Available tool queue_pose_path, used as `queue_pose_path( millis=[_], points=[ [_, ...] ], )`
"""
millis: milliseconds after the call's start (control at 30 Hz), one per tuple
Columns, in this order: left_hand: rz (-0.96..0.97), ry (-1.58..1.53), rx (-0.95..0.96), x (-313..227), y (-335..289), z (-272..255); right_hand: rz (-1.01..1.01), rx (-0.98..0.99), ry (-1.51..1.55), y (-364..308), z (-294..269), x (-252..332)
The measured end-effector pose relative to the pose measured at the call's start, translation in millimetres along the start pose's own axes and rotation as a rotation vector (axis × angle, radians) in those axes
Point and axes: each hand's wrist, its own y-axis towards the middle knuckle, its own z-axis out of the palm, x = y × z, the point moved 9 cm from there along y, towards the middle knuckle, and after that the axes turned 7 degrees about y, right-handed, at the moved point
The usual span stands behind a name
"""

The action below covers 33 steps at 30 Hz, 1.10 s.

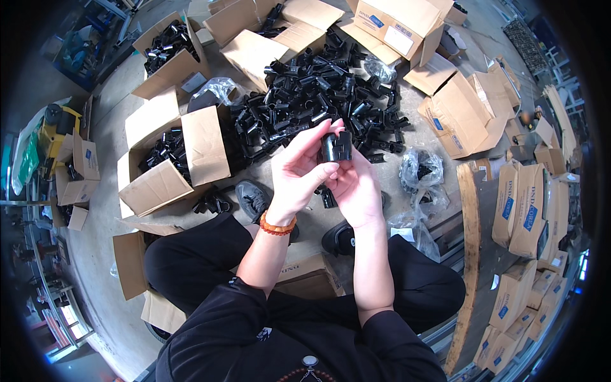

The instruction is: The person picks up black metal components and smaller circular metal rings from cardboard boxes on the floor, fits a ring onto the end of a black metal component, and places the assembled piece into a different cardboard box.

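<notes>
Between both hands I hold up a short, glossy black cylindrical part [337,147] with notched edges. My left hand [301,167], with an orange bead bracelet at its wrist, grips it from the left, thumb below and fingers over the top. From the right and below, my right hand [356,191] closes on the same part; some of its fingers are hidden behind it. Just beyond my hands, a large heap of similar black parts [321,95] spreads over the floor.
An open carton [207,143] of black parts stands left of the heap, another [172,70] farther back. Open cartons [280,38] lie behind. Clear plastic bags [421,175] lie right. A wooden beam [468,254] and stacked boxes [528,207] line the right side.
</notes>
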Motion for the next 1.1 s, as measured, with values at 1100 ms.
queue_pose_path(
  millis=[1100],
  points=[
    [-0.061, -0.073, -0.347, -4, -3, -21, -0.561, 0.23, -1.069, -20, 43, 28]
  ],
)
